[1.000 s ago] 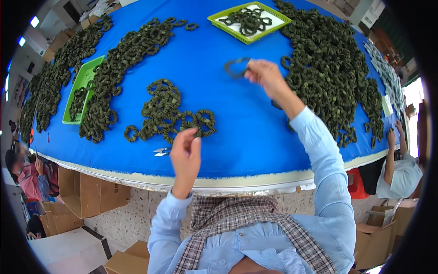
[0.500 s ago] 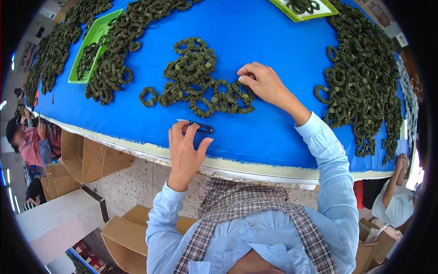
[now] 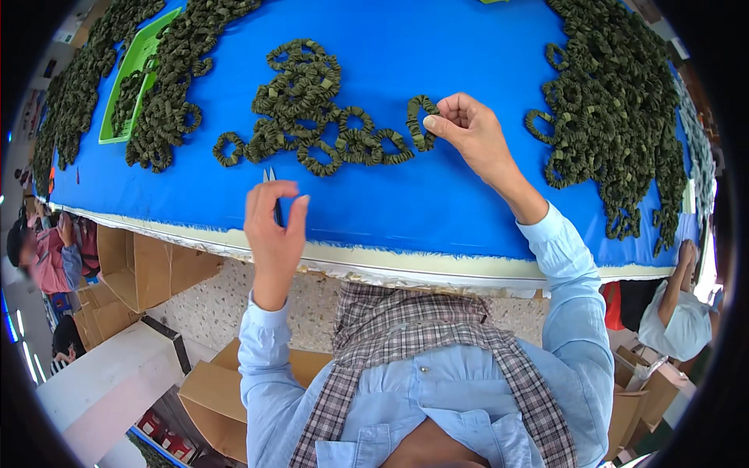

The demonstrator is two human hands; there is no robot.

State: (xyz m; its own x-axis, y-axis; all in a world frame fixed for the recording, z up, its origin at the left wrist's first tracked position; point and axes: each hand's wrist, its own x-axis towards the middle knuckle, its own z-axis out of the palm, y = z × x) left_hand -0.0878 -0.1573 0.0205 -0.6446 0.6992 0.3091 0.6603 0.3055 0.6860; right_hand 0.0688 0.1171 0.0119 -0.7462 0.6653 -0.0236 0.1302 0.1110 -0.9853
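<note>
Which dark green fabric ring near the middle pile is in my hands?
The ring at the right end, pinched between your right hand's thumb and fingers; the middle pile's other rings lie ungripped.

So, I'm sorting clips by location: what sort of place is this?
Probably a workshop or factory room: a broad blue table heaped with green rings, cardboard boxes beside it, and other people along its edge.

At the left, a pink-clad co-worker (image 3: 51, 264) was seen near an open cardboard box (image 3: 160, 269). A speckled floor (image 3: 226, 304) was partly exposed beside it. At the right, a pale-topped co-worker (image 3: 675, 324) was seen near a red item (image 3: 612, 306).
</note>
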